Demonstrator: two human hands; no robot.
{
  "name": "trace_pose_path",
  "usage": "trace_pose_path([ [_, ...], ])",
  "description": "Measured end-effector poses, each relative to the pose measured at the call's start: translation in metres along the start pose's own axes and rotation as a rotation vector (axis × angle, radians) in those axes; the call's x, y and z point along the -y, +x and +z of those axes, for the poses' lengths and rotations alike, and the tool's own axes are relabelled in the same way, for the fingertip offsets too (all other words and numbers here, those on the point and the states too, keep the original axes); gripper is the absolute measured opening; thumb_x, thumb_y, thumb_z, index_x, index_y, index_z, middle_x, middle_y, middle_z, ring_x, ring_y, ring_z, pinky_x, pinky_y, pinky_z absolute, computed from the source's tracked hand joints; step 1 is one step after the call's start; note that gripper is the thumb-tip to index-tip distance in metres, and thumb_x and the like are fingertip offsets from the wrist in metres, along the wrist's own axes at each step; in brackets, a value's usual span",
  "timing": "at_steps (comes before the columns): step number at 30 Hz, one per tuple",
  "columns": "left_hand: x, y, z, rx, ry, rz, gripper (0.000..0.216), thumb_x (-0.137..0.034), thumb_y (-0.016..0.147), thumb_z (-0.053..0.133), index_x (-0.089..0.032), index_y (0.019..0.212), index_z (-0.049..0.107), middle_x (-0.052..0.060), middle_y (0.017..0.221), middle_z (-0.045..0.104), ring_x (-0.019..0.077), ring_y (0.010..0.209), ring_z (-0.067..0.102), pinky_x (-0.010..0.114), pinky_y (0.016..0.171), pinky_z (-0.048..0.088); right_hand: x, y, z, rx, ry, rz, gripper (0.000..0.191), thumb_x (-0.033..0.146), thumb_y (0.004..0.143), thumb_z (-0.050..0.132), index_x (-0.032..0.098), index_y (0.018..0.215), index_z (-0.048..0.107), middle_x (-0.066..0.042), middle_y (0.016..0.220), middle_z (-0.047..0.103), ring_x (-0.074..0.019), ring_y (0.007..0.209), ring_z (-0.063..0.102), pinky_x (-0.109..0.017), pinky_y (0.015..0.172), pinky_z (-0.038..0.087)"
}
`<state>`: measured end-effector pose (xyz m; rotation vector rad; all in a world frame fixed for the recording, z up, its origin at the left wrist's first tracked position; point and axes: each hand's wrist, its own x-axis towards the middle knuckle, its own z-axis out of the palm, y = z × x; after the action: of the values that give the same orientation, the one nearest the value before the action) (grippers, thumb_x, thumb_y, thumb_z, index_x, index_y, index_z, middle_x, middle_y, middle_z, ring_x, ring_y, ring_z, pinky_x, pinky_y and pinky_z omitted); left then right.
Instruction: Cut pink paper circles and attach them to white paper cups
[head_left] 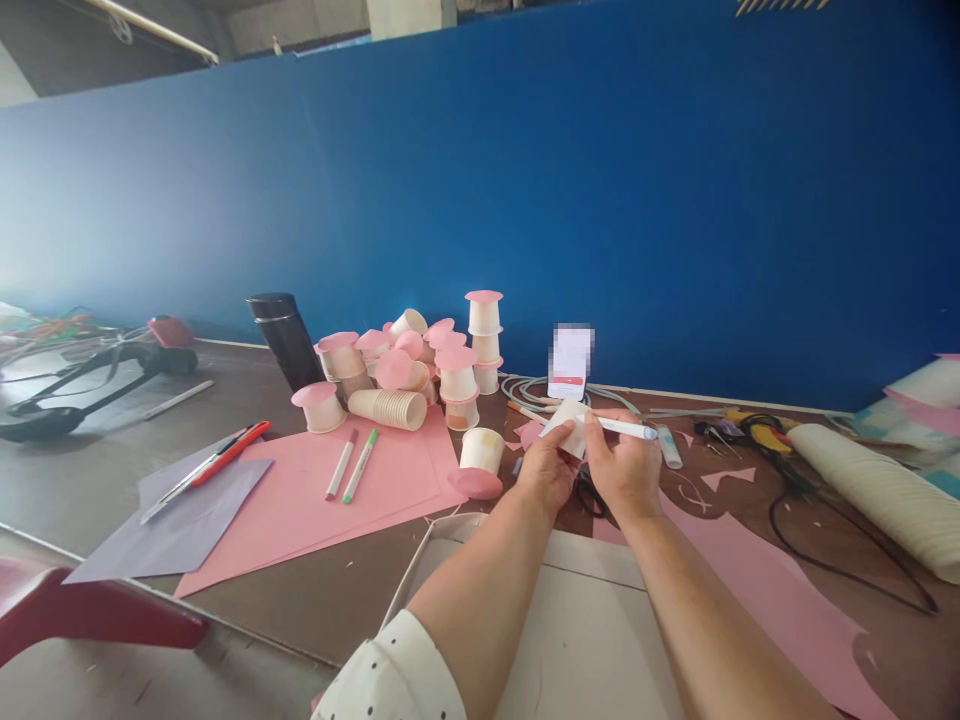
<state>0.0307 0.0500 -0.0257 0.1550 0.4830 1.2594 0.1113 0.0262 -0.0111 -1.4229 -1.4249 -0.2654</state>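
My left hand (550, 466) is wrapped round a small white paper cup (568, 412), partly hidden by the fingers. My right hand (624, 468) grips a white marker (628, 429) with a bluish end pointing right; its other end is at the cup's side. Just left of my hands, a paper cup (481, 452) stands on a pink paper disc (477, 485). Farther back is a stack of cups (486, 317) with pink discs, beside a heap of similar cups (394, 369) and a nested row of plain cups (386, 408). A phone (570, 360) with a lit screen leans behind my hands.
Pink sheets (300, 500) and a lilac sheet (187, 530) bear two markers (360, 466) and a red cutter (229, 455). A black flask (281, 335) stands behind. At right lie a long cup sleeve (874, 490), black cable (787, 545), glue stick (670, 447) and pink scraps (729, 478).
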Motion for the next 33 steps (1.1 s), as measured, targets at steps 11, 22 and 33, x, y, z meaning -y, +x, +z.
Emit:
trace_pose_path([
  [11, -0.0019, 0.0018, -0.0001, -0.005, -0.025, 0.02, 0.016, -0.006, 0.073, 0.065, -0.011, 0.089, 0.064, 0.007, 0.083, 0.069, 0.0118, 0.068, 0.065, 0.018, 0.061, 0.051, -0.0015, -0.0002, 0.0004, 0.002, 0.052, 0.0, 0.025, 0.041, 0.084, 0.052, 0.019, 0.084, 0.064, -0.008, 0.081, 0.07, -0.0237, 0.073, 0.064, -0.033, 0.066, 0.047],
  [22, -0.0021, -0.0004, 0.0015, -0.02, -0.001, 0.049, 0.024, -0.006, 0.07, 0.068, -0.013, 0.093, 0.064, 0.008, 0.093, 0.07, 0.0136, 0.078, 0.067, 0.018, 0.065, 0.052, -0.0027, 0.0018, -0.0005, -0.139, 0.196, 0.139, 0.028, 0.042, 0.086, 0.053, 0.017, 0.092, 0.065, -0.009, 0.08, 0.069, -0.0215, 0.072, 0.065, -0.034, 0.07, 0.049],
  [33, 0.001, 0.0014, 0.0006, 0.017, 0.079, 0.073, 0.029, -0.007, 0.07, 0.068, -0.013, 0.098, 0.065, 0.01, 0.101, 0.07, 0.0166, 0.087, 0.067, 0.021, 0.073, 0.053, -0.0025, 0.0025, -0.0018, -0.131, 0.12, 0.065, 0.027, 0.04, 0.087, 0.053, 0.017, 0.09, 0.067, -0.009, 0.081, 0.07, -0.0219, 0.072, 0.064, -0.034, 0.07, 0.049],
])
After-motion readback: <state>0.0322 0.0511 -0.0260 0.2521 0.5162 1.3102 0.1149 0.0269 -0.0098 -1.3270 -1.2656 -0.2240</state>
